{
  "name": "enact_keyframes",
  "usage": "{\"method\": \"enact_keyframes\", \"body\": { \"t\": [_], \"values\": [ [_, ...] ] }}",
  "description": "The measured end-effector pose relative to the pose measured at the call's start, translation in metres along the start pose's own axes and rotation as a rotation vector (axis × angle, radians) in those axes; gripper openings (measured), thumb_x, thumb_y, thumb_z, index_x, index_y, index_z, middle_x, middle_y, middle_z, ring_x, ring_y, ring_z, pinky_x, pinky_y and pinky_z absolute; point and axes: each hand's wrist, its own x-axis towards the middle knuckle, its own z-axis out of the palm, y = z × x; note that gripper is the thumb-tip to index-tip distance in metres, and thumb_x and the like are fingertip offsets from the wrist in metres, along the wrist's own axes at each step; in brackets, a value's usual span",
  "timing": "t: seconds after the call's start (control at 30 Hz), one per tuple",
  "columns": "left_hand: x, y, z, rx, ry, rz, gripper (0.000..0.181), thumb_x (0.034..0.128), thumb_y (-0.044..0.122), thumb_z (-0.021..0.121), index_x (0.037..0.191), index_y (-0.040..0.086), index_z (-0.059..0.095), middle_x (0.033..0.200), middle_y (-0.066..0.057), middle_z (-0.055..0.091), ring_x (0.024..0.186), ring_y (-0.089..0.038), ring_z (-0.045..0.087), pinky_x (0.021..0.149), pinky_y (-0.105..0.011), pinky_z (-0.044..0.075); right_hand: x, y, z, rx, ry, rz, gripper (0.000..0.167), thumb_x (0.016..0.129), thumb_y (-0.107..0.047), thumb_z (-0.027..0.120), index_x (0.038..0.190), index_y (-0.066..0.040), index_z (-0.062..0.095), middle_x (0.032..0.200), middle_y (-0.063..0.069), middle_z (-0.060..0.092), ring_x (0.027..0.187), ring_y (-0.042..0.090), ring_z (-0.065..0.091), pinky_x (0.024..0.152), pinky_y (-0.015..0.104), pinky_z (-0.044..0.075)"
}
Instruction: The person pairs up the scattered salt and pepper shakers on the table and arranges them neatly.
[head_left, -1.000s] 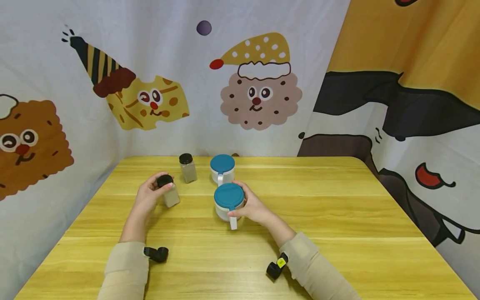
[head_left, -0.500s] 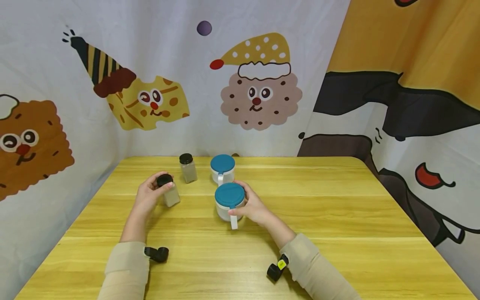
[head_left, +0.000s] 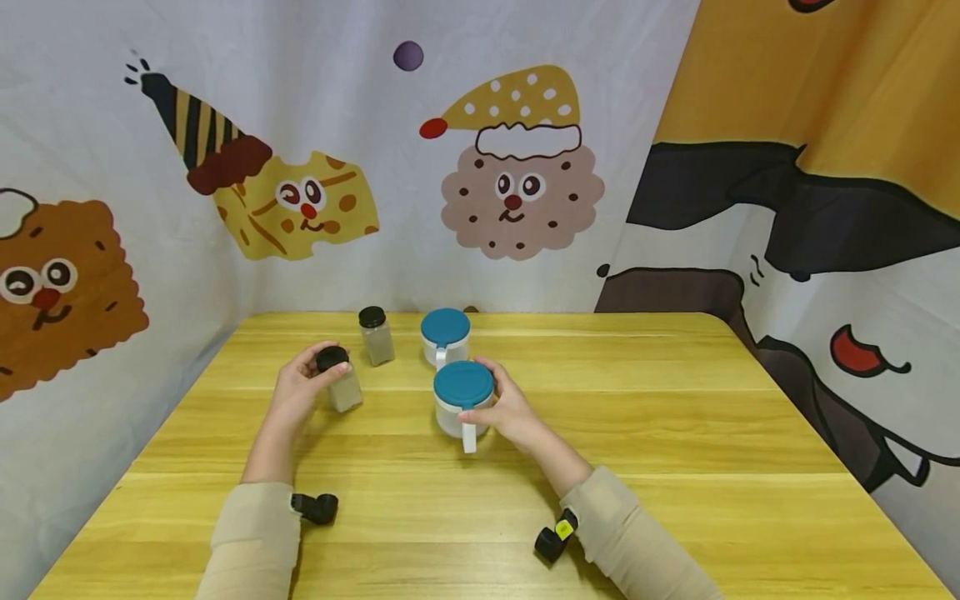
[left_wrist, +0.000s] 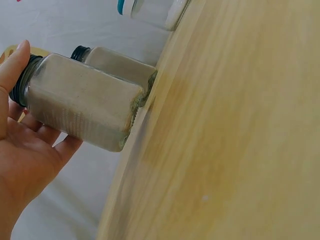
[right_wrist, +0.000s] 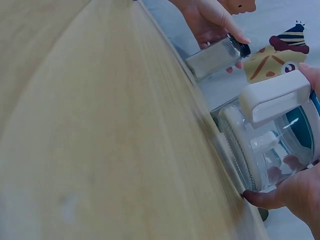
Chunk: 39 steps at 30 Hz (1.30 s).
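My left hand (head_left: 297, 390) grips a square glass spice jar (head_left: 345, 392) near its black lid, thumb on the near side. Through the clear walls, pale contents fill much of the jar (left_wrist: 82, 100) in the left wrist view. On the right, my right hand (head_left: 510, 408) holds a clear seasoning pot (head_left: 459, 417) with a blue lid and a white handle (right_wrist: 275, 95); the thumb lies by the handle, other fingers round the far side. Some white stuff covers the pot's bottom. Whether either base touches the tabletop, I cannot tell.
A second black-lidded spice jar (head_left: 377, 340) stands behind the held one. Behind the held pot is another blue-lidded pot (head_left: 446, 337), close to it. Both stand near the back of the wooden table (head_left: 637, 400), before a cartoon-printed curtain (head_left: 337, 83).
My right hand and the seasoning pot have shifted slightly right and away from me. The left hand with its spice jar has barely moved, a touch to the right.
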Motion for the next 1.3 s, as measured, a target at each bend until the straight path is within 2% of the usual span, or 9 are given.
{"method": "enact_keyframes", "body": {
  "t": [0.17,0.57,0.9,1.1,1.3],
  "values": [
    [0.002,-0.002,0.001,0.011,0.003,0.007,0.058,0.0893,0.025,0.07,0.139,0.006,0.047,0.129,-0.017,0.05,0.104,-0.011,0.052,0.082,-0.016,0.045,-0.001,-0.001,0.0,-0.005,0.018,0.018,0.095,0.072,-0.004,0.083,0.149,-0.009,0.027,0.147,0.015,0.037,0.136,0.033,0.029,0.107,0.058,0.018],
    [-0.001,0.005,0.007,0.009,-0.004,0.045,0.056,0.0886,0.026,0.071,0.136,0.005,0.05,0.123,-0.017,0.053,0.102,-0.013,0.054,0.082,-0.017,0.045,-0.001,-0.01,-0.004,0.004,0.009,0.045,0.096,0.072,0.002,0.08,0.15,-0.005,0.024,0.147,0.019,0.034,0.137,0.036,0.025,0.108,0.06,0.014],
    [0.0,0.008,0.012,0.007,-0.018,0.066,0.056,0.0876,0.027,0.072,0.135,0.005,0.051,0.118,-0.016,0.056,0.099,-0.014,0.056,0.081,-0.018,0.046,-0.004,-0.014,-0.003,-0.012,0.066,0.003,0.093,0.071,-0.003,0.084,0.148,-0.015,0.032,0.143,0.013,0.042,0.134,0.031,0.033,0.106,0.061,0.018],
    [-0.001,0.012,0.015,0.019,-0.021,0.057,0.059,0.0867,0.029,0.072,0.137,0.007,0.05,0.122,-0.018,0.056,0.104,-0.017,0.054,0.082,-0.019,0.046,-0.005,-0.018,-0.004,-0.036,0.084,-0.011,0.093,0.071,-0.005,0.084,0.148,-0.012,0.032,0.144,0.014,0.041,0.133,0.032,0.035,0.106,0.06,0.02],
    [-0.002,0.017,0.019,0.027,-0.013,0.057,0.059,0.0869,0.027,0.073,0.137,0.005,0.05,0.12,-0.016,0.056,0.102,-0.017,0.054,0.081,-0.019,0.046,-0.006,-0.025,-0.007,-0.017,0.069,-0.01,0.093,0.072,0.001,0.081,0.149,-0.007,0.028,0.147,0.02,0.036,0.135,0.035,0.031,0.106,0.06,0.019]
  ]
}}
